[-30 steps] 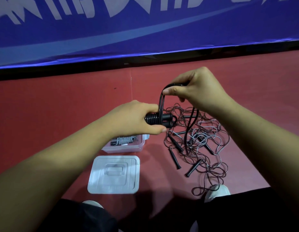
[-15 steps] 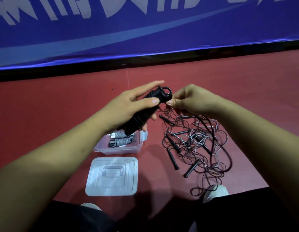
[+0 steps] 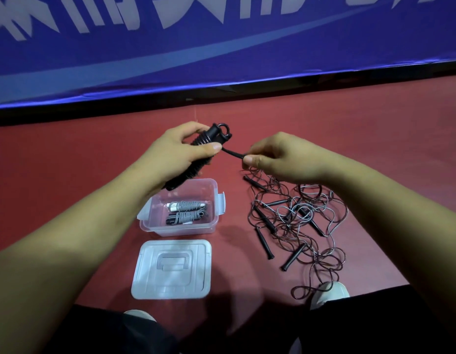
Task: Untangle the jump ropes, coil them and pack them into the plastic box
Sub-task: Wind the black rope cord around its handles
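My left hand (image 3: 175, 152) grips a black jump rope bundle (image 3: 209, 139), its cord wound tightly round the handles, held tilted above the clear plastic box (image 3: 216, 200). My right hand (image 3: 280, 157) pinches the short free end of that black cord (image 3: 233, 153), which runs from the bundle's top toward my fingers. Two coiled grey ropes (image 3: 187, 212) lie inside the box. A tangle of dark and grey jump ropes (image 3: 296, 221) with several black handles lies on the red floor to the right, below my right hand.
The box's white lid (image 3: 172, 269) lies flat on the floor in front of the box. A blue banner (image 3: 221, 47) stands along the far edge of the floor. My shoes (image 3: 329, 293) and dark trousers show at the bottom.
The bundle has turned from level to tilted in my left hand. My right hand came down from above and now pulls the cord's end out to the right.
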A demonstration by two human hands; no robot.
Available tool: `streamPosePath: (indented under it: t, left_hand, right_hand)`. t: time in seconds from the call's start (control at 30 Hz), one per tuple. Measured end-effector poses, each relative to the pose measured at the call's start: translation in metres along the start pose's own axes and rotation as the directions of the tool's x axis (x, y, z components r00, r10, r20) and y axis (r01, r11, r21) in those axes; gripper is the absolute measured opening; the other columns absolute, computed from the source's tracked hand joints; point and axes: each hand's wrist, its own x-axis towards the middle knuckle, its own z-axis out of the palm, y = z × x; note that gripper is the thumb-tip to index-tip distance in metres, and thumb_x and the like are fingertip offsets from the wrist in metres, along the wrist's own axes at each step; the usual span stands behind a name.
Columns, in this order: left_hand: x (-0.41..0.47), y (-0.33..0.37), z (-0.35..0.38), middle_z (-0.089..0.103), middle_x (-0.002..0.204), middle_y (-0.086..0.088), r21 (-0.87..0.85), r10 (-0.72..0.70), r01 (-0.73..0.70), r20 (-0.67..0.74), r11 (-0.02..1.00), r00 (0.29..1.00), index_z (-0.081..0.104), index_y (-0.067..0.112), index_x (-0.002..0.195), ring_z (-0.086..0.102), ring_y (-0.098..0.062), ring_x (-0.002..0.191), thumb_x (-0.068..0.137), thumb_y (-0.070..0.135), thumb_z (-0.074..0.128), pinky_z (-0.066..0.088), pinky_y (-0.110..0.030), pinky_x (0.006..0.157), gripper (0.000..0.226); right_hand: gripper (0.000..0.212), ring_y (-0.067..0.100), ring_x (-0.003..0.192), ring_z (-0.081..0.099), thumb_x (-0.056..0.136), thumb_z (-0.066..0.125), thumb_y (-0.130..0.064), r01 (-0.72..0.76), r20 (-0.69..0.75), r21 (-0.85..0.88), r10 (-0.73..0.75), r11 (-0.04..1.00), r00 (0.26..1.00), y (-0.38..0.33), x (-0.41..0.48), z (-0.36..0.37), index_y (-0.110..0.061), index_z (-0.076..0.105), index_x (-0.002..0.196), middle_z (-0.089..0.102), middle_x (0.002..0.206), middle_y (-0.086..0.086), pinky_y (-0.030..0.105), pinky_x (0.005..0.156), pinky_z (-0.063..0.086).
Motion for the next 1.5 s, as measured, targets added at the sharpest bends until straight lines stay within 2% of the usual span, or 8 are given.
streamPosePath:
  t: [0.23, 0.4, 0.57, 0.7, 0.93, 1.07, 1.23, 1.5]
  left_hand:
    - [-0.004, -0.012, 0.008, 0.068, 0.092, 0.013, 0.680, 0.209, -0.171, 0.027, 0.713, 0.977, 0.055, 0.045, 0.105, 0.063, -0.021, 0.086, 0.074, 0.050, 0.076, 0.053, -0.038, 0.077, 0.038]
    - [-0.011, -0.011, 0.019, 0.067, 0.091, 0.014, 0.807, 0.153, -0.210, 0.150, 0.552, 0.977, 0.052, 0.051, 0.105, 0.063, -0.020, 0.084, 0.073, 0.057, 0.066, 0.049, -0.033, 0.068, 0.035]
    - [-0.018, -0.002, 0.021, 0.065, 0.076, 0.017, 0.789, 0.110, -0.295, 0.282, 0.539, 0.953, 0.055, 0.051, 0.097, 0.061, -0.008, 0.074, 0.063, 0.082, 0.060, 0.050, -0.031, 0.063, 0.046]
    - [-0.021, 0.002, 0.021, 0.060, 0.063, 0.008, 0.816, 0.089, -0.321, 0.319, 0.480, 0.944, 0.056, 0.050, 0.082, 0.058, -0.009, 0.063, 0.060, 0.091, 0.053, 0.046, -0.031, 0.057, 0.047]
    - [-0.024, 0.006, 0.020, 0.066, 0.068, -0.003, 0.211, 0.187, -0.277, 0.365, 0.937, 0.912, 0.067, 0.024, 0.097, 0.064, -0.018, 0.059, 0.083, 0.039, 0.077, 0.057, -0.043, 0.061, 0.023]
    - [-0.023, 0.003, 0.024, 0.063, 0.067, -0.009, -0.059, 0.213, -0.205, 0.291, 0.977, 0.933, 0.061, 0.017, 0.104, 0.061, -0.024, 0.058, 0.080, 0.031, 0.074, 0.056, -0.041, 0.058, 0.031]
    - [-0.018, 0.005, 0.019, 0.063, 0.072, -0.011, -0.267, 0.202, -0.130, 0.264, 0.955, 0.943, 0.061, 0.033, 0.123, 0.062, -0.031, 0.068, 0.082, 0.030, 0.072, 0.056, -0.042, 0.063, 0.042]
    - [-0.010, 0.011, 0.007, 0.065, 0.071, -0.011, -0.202, 0.136, -0.109, 0.122, 0.973, 0.983, 0.065, 0.026, 0.102, 0.058, -0.025, 0.061, 0.072, 0.036, 0.080, 0.055, -0.035, 0.062, 0.035]
  right_hand:
    - [0.023, 0.015, 0.051, 0.034, 0.092, 0.066, -0.022, 0.166, 0.028, -0.164, -0.164, 0.972, 0.986, -0.017, 0.002, 0.013, -0.006, 0.065, 0.075, 0.050, 0.060, 0.014, 0.031, 0.052, 0.029]
    - [0.017, 0.022, 0.060, 0.047, 0.092, 0.064, -0.026, 0.205, 0.018, -0.263, -0.208, 0.943, 0.978, -0.021, -0.004, 0.017, -0.015, 0.076, 0.095, 0.064, 0.071, 0.007, 0.035, 0.060, 0.042]
    - [0.015, 0.015, 0.063, 0.052, 0.086, 0.069, -0.037, 0.110, -0.172, -0.206, -0.146, 0.972, 0.974, -0.015, -0.004, 0.018, -0.025, 0.076, 0.090, 0.056, 0.061, -0.010, 0.036, 0.063, 0.049]
    - [0.037, 0.020, 0.064, 0.059, 0.065, 0.084, -0.050, 0.013, -0.288, -0.142, -0.053, 0.990, 0.956, -0.013, 0.001, 0.021, -0.018, 0.068, 0.077, 0.064, 0.066, -0.003, 0.035, 0.059, 0.049]
    - [0.027, 0.008, 0.048, 0.033, 0.084, 0.074, -0.033, 0.029, -0.252, 0.315, 0.054, 0.949, 0.966, -0.003, 0.002, 0.004, -0.007, 0.073, 0.079, 0.048, 0.054, 0.002, 0.022, 0.044, 0.027]
    - [0.029, 0.010, 0.044, 0.024, 0.096, 0.061, -0.025, -0.063, -0.102, 0.473, 0.125, 0.879, 0.987, 0.002, 0.004, 0.006, 0.002, 0.069, 0.091, 0.038, 0.046, -0.007, 0.022, 0.043, 0.017]
    - [0.028, 0.011, 0.043, 0.030, 0.099, 0.056, -0.029, -0.112, -0.021, 0.438, 0.135, 0.892, 0.991, 0.008, 0.001, 0.003, -0.014, 0.072, 0.081, 0.041, 0.054, 0.002, 0.018, 0.040, 0.027]
    - [0.029, 0.018, 0.052, 0.053, 0.102, 0.051, -0.029, -0.168, 0.023, 0.364, 0.172, 0.916, 0.985, 0.007, -0.004, 0.004, -0.011, 0.072, 0.090, 0.047, 0.056, 0.000, 0.027, 0.053, 0.046]
